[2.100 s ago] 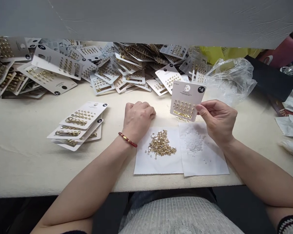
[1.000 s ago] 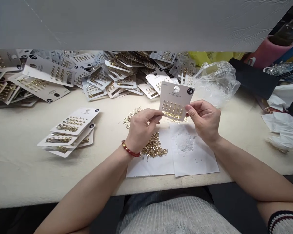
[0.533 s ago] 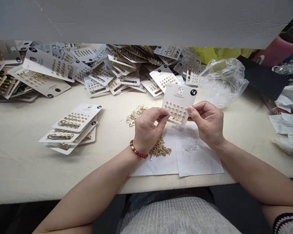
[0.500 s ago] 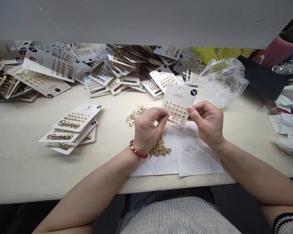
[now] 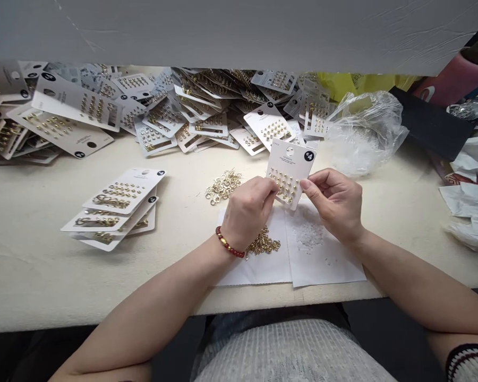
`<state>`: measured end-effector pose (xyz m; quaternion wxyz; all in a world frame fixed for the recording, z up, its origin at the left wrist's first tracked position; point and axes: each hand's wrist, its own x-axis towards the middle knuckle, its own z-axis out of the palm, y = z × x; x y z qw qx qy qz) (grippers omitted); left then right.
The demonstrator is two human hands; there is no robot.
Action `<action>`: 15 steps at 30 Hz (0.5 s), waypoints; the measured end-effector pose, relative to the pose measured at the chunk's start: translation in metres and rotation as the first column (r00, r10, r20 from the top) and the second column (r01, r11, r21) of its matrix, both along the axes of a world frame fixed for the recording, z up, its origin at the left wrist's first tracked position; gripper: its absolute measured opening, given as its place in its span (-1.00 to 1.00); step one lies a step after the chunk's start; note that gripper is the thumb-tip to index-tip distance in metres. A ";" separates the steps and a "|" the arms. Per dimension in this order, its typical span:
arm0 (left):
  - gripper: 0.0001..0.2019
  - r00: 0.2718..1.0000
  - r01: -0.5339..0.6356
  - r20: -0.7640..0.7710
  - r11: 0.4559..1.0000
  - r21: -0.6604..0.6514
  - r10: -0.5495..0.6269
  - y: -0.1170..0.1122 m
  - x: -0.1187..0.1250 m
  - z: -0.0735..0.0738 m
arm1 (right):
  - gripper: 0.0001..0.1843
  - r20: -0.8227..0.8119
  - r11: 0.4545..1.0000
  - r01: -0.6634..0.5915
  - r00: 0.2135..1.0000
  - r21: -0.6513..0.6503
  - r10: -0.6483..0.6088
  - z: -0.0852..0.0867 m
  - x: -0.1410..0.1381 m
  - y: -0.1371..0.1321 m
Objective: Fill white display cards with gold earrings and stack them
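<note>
Head view: we see thin, studded card (image 5: 291, 165) tilted above cream bench (image 5: 183, 185), right hand (image 5: 338, 204) clamping right edge between fingers (image 5: 324, 175), left hand (image 5: 247, 209) pinching left edge; shiny gold bits (image 5: 266, 244) heaped on smooth paper (image 5: 258, 273).

Grey panel (image 5: 223, 32) across the top, overhanging the back of the cream table (image 5: 32, 212). Right end is clutter: crumpled clear bag (image 5: 368, 119), yellow plastic (image 5: 370, 84) behind it, black slab (image 5: 432, 124) lying tilted just right of the bag. Pink cylinder (image 5: 456, 77) leaning behind the slab, dark inside its mouth. Crumpled white tissues (image 5: 468, 204) near the table's right edge. Shiny clear bundle (image 5: 472, 110) above them, contents unreadable.
</note>
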<state>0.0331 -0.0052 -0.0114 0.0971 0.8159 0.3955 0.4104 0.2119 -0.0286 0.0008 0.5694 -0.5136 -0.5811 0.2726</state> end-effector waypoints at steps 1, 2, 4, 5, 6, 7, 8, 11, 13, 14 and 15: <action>-0.88 0.998 0.011 0.068 0.998 -0.059 -0.007 0.000 0.000 0.000 | -0.80 0.013 1.000 0.004 1.000 0.007 -0.004 0.001 0.000 0.000; -0.90 0.989 0.026 0.148 0.991 -0.132 -0.007 -0.001 0.000 -0.001 | -0.81 0.024 1.000 0.013 1.000 0.017 -0.014 0.001 0.000 -0.001; -0.90 0.955 0.064 0.297 0.958 -0.280 0.023 -0.002 0.000 0.000 | -0.83 0.052 0.998 0.034 0.998 0.049 -0.036 0.003 0.000 -0.002; -0.89 0.933 0.084 0.356 0.939 -0.335 0.044 -0.003 0.000 0.000 | -0.85 0.072 0.997 0.041 0.996 0.072 -0.046 0.003 0.000 -0.003; -0.89 0.912 0.101 0.405 0.923 -0.371 0.063 -0.003 0.001 -0.001 | -0.87 0.094 0.994 0.045 0.994 0.097 -0.054 0.003 0.000 -0.004; -0.89 0.893 0.113 0.443 0.912 -0.393 0.081 -0.003 0.001 -0.001 | -0.88 0.121 0.992 0.045 0.991 0.120 -0.060 0.003 0.000 -0.005; -0.90 0.876 0.119 0.473 0.906 -0.405 0.096 -0.003 0.002 -0.002 | -0.90 0.151 0.989 0.043 0.986 0.143 -0.065 0.003 0.000 -0.006; -0.93 0.856 0.106 0.502 0.909 -0.402 0.122 -0.003 0.003 -0.004 | -0.92 0.245 0.975 0.034 0.965 0.219 -0.089 0.002 -0.001 -0.009; -0.93 0.868 0.071 0.479 0.922 -0.381 0.131 -0.002 0.004 -0.005 | -0.93 0.272 0.962 0.009 0.959 0.273 -0.086 0.001 -0.001 -0.010; -0.93 0.872 0.056 0.471 0.928 -0.369 0.135 -0.002 0.004 -0.006 | -0.92 0.271 0.954 -0.014 0.960 0.300 -0.071 0.002 -0.002 -0.011; -0.93 0.872 0.053 0.471 0.931 -0.362 0.134 -0.002 0.005 -0.006 | -0.90 0.267 0.947 -0.046 0.963 0.319 -0.043 0.002 -0.002 -0.011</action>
